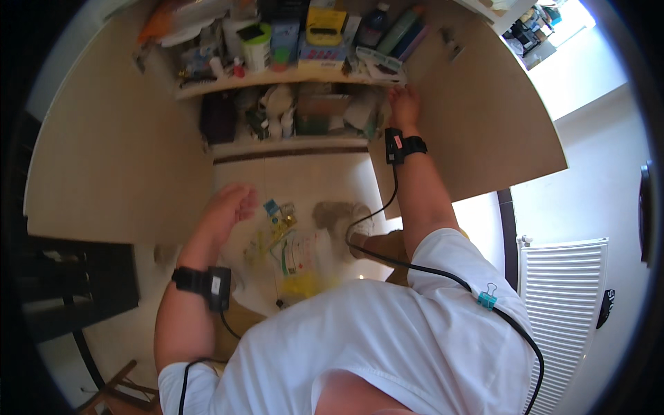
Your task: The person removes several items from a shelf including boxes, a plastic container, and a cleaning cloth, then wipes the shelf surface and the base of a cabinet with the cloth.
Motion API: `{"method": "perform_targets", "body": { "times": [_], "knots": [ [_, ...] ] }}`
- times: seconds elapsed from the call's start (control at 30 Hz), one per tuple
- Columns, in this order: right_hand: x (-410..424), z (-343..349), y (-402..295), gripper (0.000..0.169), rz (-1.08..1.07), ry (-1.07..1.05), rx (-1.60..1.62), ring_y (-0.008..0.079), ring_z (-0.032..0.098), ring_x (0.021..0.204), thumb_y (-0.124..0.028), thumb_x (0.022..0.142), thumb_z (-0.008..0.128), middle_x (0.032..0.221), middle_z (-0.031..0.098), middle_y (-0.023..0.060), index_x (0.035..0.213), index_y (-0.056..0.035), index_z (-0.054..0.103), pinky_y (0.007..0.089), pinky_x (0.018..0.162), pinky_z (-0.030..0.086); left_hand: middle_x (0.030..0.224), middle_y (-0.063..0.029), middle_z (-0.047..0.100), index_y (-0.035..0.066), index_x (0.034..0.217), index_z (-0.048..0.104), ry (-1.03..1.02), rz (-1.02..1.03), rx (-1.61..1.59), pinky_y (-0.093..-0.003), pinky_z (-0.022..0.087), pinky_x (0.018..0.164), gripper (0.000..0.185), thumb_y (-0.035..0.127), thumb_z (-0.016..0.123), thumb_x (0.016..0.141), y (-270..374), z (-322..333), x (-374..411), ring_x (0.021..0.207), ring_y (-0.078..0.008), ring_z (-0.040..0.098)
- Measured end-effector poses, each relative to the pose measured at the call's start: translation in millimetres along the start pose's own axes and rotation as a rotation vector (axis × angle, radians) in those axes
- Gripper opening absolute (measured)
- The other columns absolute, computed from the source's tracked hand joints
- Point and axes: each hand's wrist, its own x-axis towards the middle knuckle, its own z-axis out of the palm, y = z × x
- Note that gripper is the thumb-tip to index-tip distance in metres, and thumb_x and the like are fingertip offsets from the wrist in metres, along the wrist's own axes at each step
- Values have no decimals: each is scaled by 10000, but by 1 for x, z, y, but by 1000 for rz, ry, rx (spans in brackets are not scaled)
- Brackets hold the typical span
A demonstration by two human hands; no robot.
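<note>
An open cabinet stands before me, its upper shelf (290, 79) crowded with bottles, boxes and tubs. Up at that shelf's right end is my right hand (404, 106), next to the inner face of the right door (482, 114). Its fingertips are near the shelf edge, and I cannot tell whether they grip anything. My left hand (233, 207) hangs in front of the left door (114, 140), fingers loosely bent, with nothing visible in it. Below, on the floor, lie small blue and gold packets (280, 212) and a printed clear plastic bag (303, 254) with something yellow.
The lower shelf (301, 142) holds a dark bag (218, 116) and white items. A black cable runs from my right wrist strap across my arm. My shoe (360, 220) is beside the plastic bag. A white radiator (563, 311) is on the right wall, a wooden stool (129, 386) at lower left.
</note>
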Motion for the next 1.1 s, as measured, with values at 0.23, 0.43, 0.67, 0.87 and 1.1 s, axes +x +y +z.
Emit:
{"method": "perform_targets", "body": {
  "times": [0.23,0.43,0.67,0.87,1.1],
  "knots": [
    [-224,-28,-122,345,104,-776,294,297,647,858,-191,895,483,932,670,137,1212,-66,539,409,756,503,1074,-22,620,86,1150,583,-71,52,65,-289,476,844,311,317,542,945,10,12,-15,975,-130,590],
    [-307,-72,-230,372,327,-1037,681,318,573,1070,-340,913,466,1147,622,123,1197,-143,604,411,955,425,1155,-42,587,63,1217,557,-30,22,140,-279,458,878,362,320,491,969,6,16,-34,1039,-138,570],
    [-340,-74,-244,414,148,-867,565,378,506,1137,-235,833,582,1205,559,203,1210,-62,567,404,1001,394,1174,-53,590,59,1232,551,-24,6,105,-277,445,888,388,338,491,968,4,8,-44,1066,-145,562],
    [-272,-99,-301,372,114,-956,1032,369,488,1152,-157,838,555,1212,551,193,1193,-45,572,424,998,386,1171,-55,599,60,1207,572,46,6,89,-274,447,879,376,338,497,964,5,-6,-60,1053,-139,568],
    [-253,-90,-398,307,-597,-810,1045,326,531,1099,-77,839,527,1149,590,133,1139,-62,589,465,969,393,1141,-31,615,62,1192,583,19,-10,53,-270,453,866,358,320,512,954,15,-4,-57,1030,-136,579]
  ]
}}
